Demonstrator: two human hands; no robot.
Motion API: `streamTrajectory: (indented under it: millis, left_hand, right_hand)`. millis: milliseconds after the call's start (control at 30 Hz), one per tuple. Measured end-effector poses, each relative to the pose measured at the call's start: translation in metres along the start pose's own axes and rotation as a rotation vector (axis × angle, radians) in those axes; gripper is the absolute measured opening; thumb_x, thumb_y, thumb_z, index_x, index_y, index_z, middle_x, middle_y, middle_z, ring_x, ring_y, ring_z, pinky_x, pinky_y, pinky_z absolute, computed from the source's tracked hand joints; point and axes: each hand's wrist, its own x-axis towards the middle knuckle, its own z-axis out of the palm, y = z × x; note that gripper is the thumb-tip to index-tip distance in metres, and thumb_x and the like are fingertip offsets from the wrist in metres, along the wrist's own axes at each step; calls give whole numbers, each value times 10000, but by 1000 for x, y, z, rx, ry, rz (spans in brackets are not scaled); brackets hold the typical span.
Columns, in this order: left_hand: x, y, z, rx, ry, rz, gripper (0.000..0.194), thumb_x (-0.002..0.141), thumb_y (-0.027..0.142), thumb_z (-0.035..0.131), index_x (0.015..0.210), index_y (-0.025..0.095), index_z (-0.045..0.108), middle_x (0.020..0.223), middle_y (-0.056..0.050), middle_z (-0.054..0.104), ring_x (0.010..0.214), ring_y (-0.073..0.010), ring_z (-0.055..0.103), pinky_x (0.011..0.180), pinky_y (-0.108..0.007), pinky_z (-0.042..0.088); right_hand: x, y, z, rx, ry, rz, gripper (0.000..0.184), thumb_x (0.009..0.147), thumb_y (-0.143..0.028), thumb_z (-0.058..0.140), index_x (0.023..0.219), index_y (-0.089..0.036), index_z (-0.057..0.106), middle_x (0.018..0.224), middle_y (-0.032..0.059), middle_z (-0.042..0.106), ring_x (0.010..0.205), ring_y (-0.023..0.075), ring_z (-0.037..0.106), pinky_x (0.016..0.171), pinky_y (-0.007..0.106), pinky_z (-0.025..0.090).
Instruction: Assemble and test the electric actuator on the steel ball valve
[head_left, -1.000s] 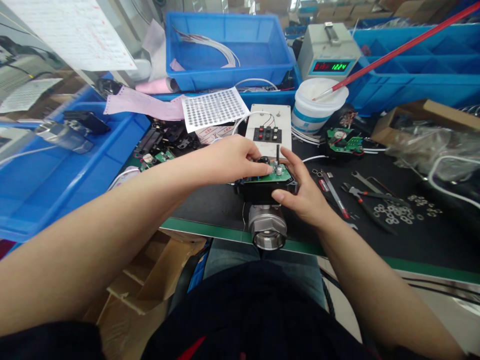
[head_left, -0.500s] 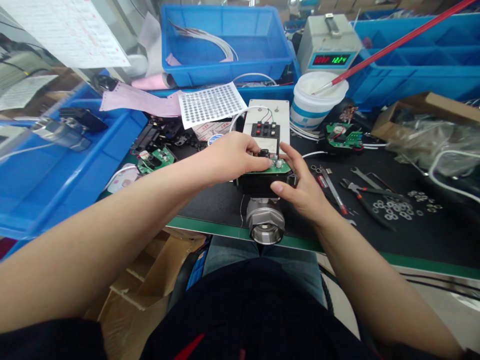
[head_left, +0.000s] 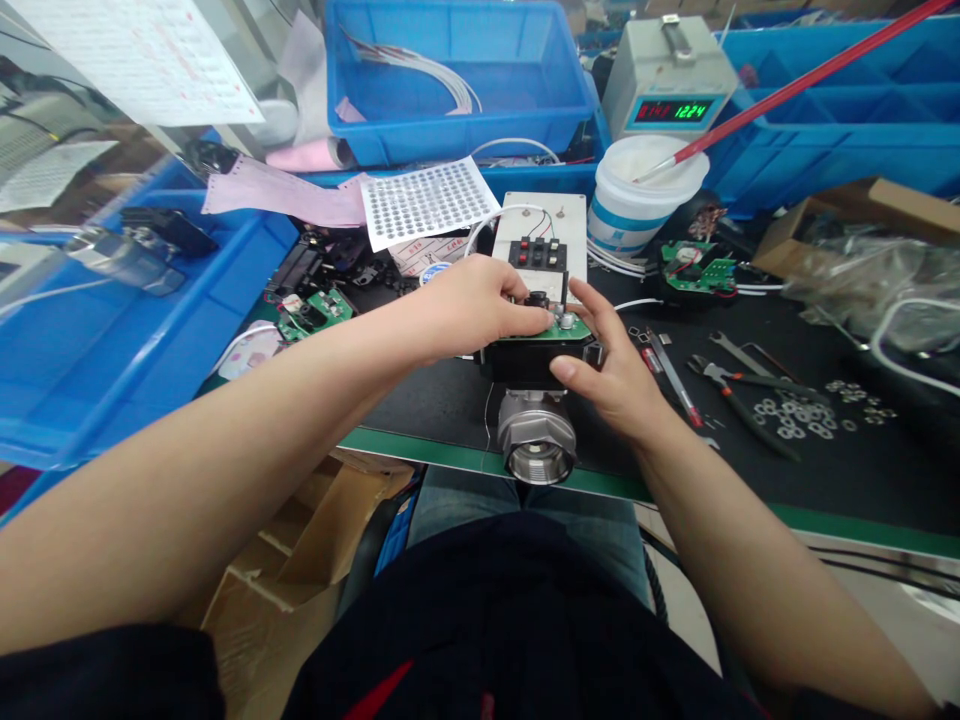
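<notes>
An electric valve actuator stands at the bench's front edge, its black housing [head_left: 525, 362] uncovered. Below the housing, the threaded steel valve body [head_left: 537, 438] faces me. A green circuit board [head_left: 576, 327] lies on top, bearing small metal parts and an upright black post [head_left: 565, 290]. Over the board's left side, my left hand [head_left: 484, 310] is closed, its thumb tip at the small parts; what its curled fingers hold is hidden. My right hand [head_left: 619, 375] grips the housing's right side, thumb in front, fingers behind.
Behind the actuator is a switch panel [head_left: 544, 225] with wires. A white tub [head_left: 637, 210] and a meter box [head_left: 667, 80] with lit digits stand beyond. Pliers [head_left: 731, 395] and loose nuts [head_left: 799, 415] lie right. Blue bins [head_left: 457, 140] line the back.
The whole view has shifted slightly, with scene items a little further right. The red digits on the meter box have changed. Both hands keep nearly the same places on the actuator.
</notes>
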Motion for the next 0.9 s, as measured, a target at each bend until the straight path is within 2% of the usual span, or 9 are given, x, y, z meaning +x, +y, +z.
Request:
streamTrajectory:
  millis: [167, 367, 567, 900]
  left_hand:
    - [1, 0, 0, 4, -5, 3, 236, 763, 394, 611, 737, 163, 651, 628, -17, 572, 598, -147, 487, 545, -296, 289]
    - [0, 0, 1, 0, -1, 4, 243, 771, 389, 615, 735, 151, 648, 619, -10, 563, 579, -132, 481, 542, -286, 267]
    - [0, 1, 0, -5, -4, 5, 235, 778, 383, 614, 732, 156, 654, 598, -4, 553, 565, -129, 471, 543, -285, 277]
    - [0, 1, 0, 11, 2, -3, 252, 779, 403, 614, 730, 157, 644, 625, -14, 555, 595, -143, 485, 560, -293, 284]
  right_hand:
    - [0, 0, 0, 26, -9, -8, 893, 739, -659, 752, 1398, -249, 310, 1315, 106, 469, 1263, 295, 422, 1107, 462, 337]
    - [-1, 0, 1, 58, -1, -32, 856, 754, -602, 772, 1382, -222, 332, 1305, 107, 474, 1237, 276, 455, 1087, 420, 383]
    - [-1, 0, 1, 40, 5, 0, 892, 729, -650, 767, 1393, -244, 331, 1304, 102, 473, 1244, 295, 446, 1083, 451, 388]
    - [0, 1, 0, 53, -6, -2, 898, 725, -660, 763, 1394, -250, 328, 1309, 101, 463, 1228, 293, 456, 1069, 440, 404]
